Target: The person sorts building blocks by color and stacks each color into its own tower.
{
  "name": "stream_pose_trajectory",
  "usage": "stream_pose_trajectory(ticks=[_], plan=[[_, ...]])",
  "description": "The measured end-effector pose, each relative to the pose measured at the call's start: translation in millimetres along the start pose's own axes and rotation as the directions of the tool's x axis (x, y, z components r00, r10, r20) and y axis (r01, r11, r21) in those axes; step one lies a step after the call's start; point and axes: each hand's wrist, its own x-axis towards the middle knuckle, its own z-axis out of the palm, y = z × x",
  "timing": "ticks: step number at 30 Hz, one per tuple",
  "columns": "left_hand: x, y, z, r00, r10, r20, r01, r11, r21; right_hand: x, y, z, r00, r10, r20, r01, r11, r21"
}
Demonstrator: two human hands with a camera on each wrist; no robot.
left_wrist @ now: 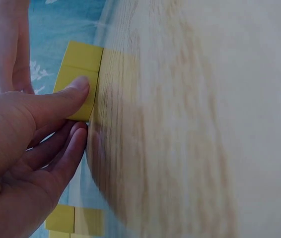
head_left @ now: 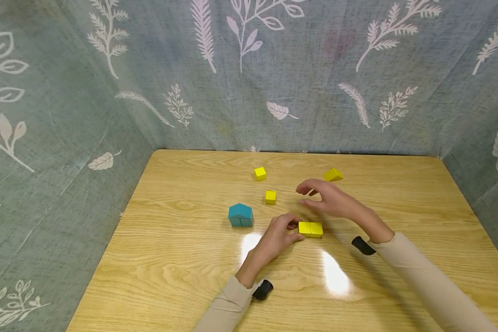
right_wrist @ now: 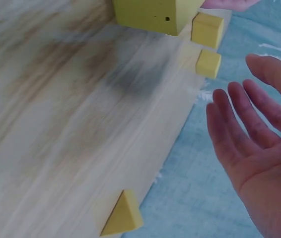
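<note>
Two yellow blocks sit side by side on the table in the head view. My left hand is at their left end and pinches the left block. In the left wrist view the left thumb lies on that yellow block, with the other fingers curled at its end. My right hand hovers behind the pair, holding nothing, its fingers relaxed and apart from the thumb. The right wrist view shows its palm bare, with the pair's yellow end at the top.
Two yellow cubes, one farther back and one nearer, stand left of the right hand. A yellow triangular block lies behind that hand. Left of the left hand stands a teal block stack with a peaked top. Patterned cloth borders the wooden table.
</note>
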Motion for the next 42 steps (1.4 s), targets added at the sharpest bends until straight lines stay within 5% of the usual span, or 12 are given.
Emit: stream_pose_trajectory(ticks=[20,29,42], plan=[[-1.2,1.9,-2.4,1.0,-0.022,-0.002,0.022,1.0,0.023,60.9,-8,21,0.986,-0.045,0.162,0.051,0.998,-0.036],[-2.2,0.7,-0.7,1.0,0.002,-0.003,-0.002,1.0,0.014,69.1,-10,31,0.963,-0.117,0.241,0.129,0.991,-0.034],[-0.8,0.1,-0.2,1.0,-0.004,-0.018,0.004,1.0,0.007,73.9,-10,36,0.967,-0.142,0.212,0.157,0.986,-0.058]])
